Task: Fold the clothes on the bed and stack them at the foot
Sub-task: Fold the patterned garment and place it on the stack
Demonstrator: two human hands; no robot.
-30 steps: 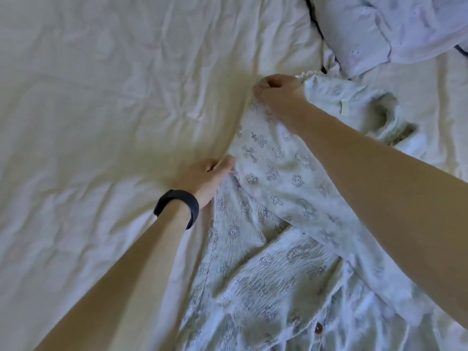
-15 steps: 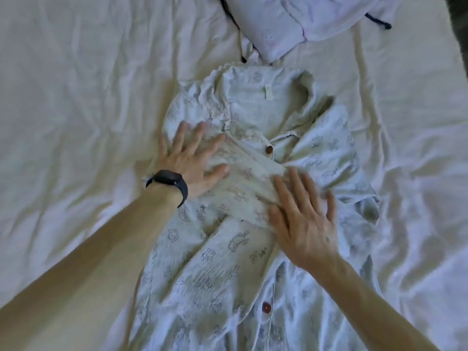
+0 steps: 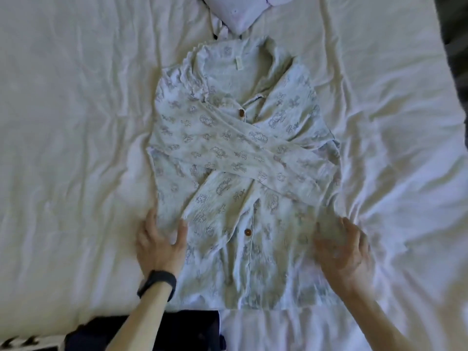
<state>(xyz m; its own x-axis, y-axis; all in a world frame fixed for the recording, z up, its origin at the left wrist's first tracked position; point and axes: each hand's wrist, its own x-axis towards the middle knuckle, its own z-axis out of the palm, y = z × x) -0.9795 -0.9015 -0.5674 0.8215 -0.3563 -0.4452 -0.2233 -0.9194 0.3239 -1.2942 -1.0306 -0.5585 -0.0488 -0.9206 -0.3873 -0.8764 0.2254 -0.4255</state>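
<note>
While the patterned shirt (image 3: 228, 153) lies face up near the middle of the bed (image 3: 76, 122), collar away from you and both sleeves (image 3: 253, 140) crossed over its chest, you are at the step of folding the body.

Your left hand (image 3: 159, 247) rests at the shirt's left side edge. Its fingers (image 3: 151, 219) lie fairly straight along that edge and the thumb (image 3: 181, 229) lies on the cloth, with no fabric visibly pinched. Your right hand (image 3: 342, 254) sits on the opposite side edge with its fingers spread and relaxed. It is blurred, so a light pinch cannot be ruled out.

The hem lies nearest you, just beside a dark garment (image 3: 192, 325) at the foot, which looks like the start of the stack. A pale garment (image 3: 240, 19) waits just beyond the collar.

Next, by my judgement, you need a grip on both sides at once, low on the body. Then carry the lower half up over the crossed sleeves, or bring the sides inward first for a narrower bundle. Keep the sleeves from sliding as the cloth lifts, and square the edges before setting the shirt on the dark garment.
</note>
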